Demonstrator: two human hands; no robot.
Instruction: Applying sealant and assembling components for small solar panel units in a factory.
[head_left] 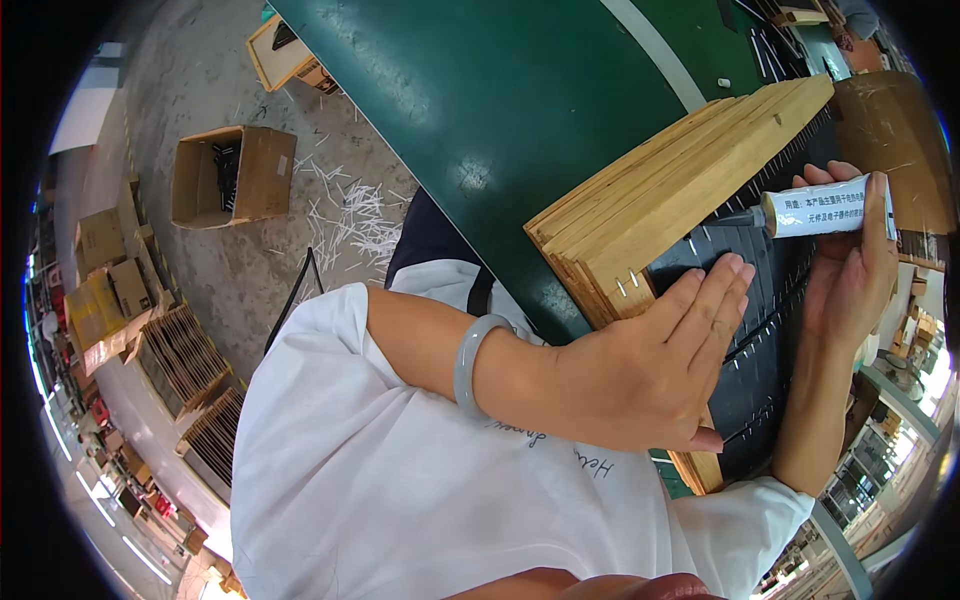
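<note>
In my right hand point(850, 255) is a white squeeze tube point(815, 212) with printed lettering and a dark tapered nozzle. The nozzle points left, over a black panel point(772, 275) with rows of thin metal pins standing on it. Whether its tip touches a pin I cannot tell. My left hand point(665, 365), with a pale bangle on its forearm, is stretched flat over the panel's near left part, fingers extended and close together, and hides what lies beneath. Stacked wooden strips point(680, 175) lie along the panel's left side, some staple-like pins point(628, 283) at their near end.
The green table point(470, 110) carries the stack and a small white piece point(723, 83). A brown cardboard box point(890, 140) stands at the right. On the floor are an open carton point(265, 180) with black items, scattered white strips point(350, 220) and a wooden-framed box point(285, 60).
</note>
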